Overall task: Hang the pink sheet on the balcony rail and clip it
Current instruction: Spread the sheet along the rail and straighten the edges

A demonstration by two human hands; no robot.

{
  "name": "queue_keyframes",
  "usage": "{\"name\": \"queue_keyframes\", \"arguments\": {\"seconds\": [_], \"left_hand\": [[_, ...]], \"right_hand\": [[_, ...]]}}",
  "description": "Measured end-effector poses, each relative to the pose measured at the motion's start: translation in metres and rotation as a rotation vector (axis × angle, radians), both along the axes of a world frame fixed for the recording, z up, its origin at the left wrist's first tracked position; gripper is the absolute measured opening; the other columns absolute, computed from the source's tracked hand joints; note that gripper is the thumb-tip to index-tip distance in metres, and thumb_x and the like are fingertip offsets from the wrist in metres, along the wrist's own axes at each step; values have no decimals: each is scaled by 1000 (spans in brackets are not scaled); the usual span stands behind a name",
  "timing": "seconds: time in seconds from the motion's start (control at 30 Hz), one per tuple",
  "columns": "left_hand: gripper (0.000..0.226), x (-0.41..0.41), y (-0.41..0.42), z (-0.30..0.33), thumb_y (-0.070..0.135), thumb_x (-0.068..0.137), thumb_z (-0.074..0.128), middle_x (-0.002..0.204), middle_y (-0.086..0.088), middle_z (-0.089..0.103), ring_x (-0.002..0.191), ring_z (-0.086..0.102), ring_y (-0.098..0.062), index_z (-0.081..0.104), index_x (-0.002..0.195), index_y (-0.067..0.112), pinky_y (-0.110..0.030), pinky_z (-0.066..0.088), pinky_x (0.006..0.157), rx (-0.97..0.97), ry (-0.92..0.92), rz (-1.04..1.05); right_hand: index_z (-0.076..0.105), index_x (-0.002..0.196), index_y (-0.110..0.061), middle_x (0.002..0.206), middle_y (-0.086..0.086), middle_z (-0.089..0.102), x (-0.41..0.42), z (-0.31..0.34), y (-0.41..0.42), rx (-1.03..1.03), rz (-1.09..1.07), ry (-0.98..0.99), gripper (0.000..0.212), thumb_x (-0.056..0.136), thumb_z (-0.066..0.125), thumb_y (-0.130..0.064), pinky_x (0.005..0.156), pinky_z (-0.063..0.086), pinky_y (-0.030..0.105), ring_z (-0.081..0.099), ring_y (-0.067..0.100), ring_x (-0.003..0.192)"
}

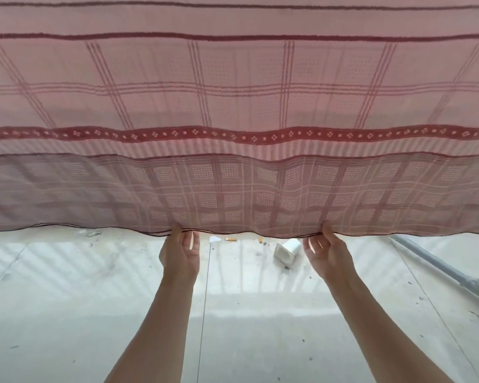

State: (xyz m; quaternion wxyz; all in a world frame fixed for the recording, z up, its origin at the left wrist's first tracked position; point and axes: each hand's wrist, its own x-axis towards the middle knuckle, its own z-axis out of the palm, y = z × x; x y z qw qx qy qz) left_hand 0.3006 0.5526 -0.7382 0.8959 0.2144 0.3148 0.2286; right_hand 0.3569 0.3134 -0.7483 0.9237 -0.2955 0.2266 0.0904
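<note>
Two bare forearms are stretched forward nearest the camera, and the lower hem of the pink sheet (238, 106) is pinched by both hands. That hem is gripped by the left hand (181, 248) between thumb and curled fingers, and the same is done by the right hand (327, 250) a little way along, both hands held near the middle of the edge. Nearly the whole upper view is filled by the sheet, spread wide and doubled into a darker band along its bottom.

On progress: the cloth is judged to be already draped over something above, though no balcony rail can be made out behind it. No clip is seen anywhere, so the clipping is judged still to be done, and the hem is probably being straightened first.

Beneath, on the pale tiled floor (260, 327), a white pipe fitting (287, 251), a cigarette butt (231, 239) and a grey pipe (437, 266) toward the right edge are seen. No brand, label or writing can be read.
</note>
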Motion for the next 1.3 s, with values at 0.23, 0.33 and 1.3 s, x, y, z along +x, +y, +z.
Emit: {"name": "queue_keyframes", "arguments": {"seconds": [0.23, 0.33, 1.3], "left_hand": [[11, -12, 23, 0, 3, 86, 54, 81, -2, 57, 89, 57, -16, 56, 79, 11, -35, 49, 84, 16, 5, -58], [7, -23, 43, 0, 10, 86, 55, 90, 1, 56, 95, 56, -14, 58, 87, 16, -34, 47, 87, -42, -109, -27], [68, -61, -52, 99, 58, 86, 30, 149, -1, 29, 135, 29, -18, 25, 142, 20, -27, 26, 107, 1744, 511, -1351]], "right_hand": [[60, 92, -15, 84, -4, 60, -2, 9, 25, -23, -31, 9, 10, 94, 53, -23, 76, 47, 29, 58, 10, 80], [59, 103, -16, 98, 0, 65, -15, 17, 43, 45, 146, -40, 17, 91, 56, -28, 92, 43, 37, 59, 17, 101], [50, 129, -9, 124, 5, 58, -56, 114, -12, -1214, 700, -23, 50, 90, 57, -39, 87, 37, 25, 54, 20, 114]]}}
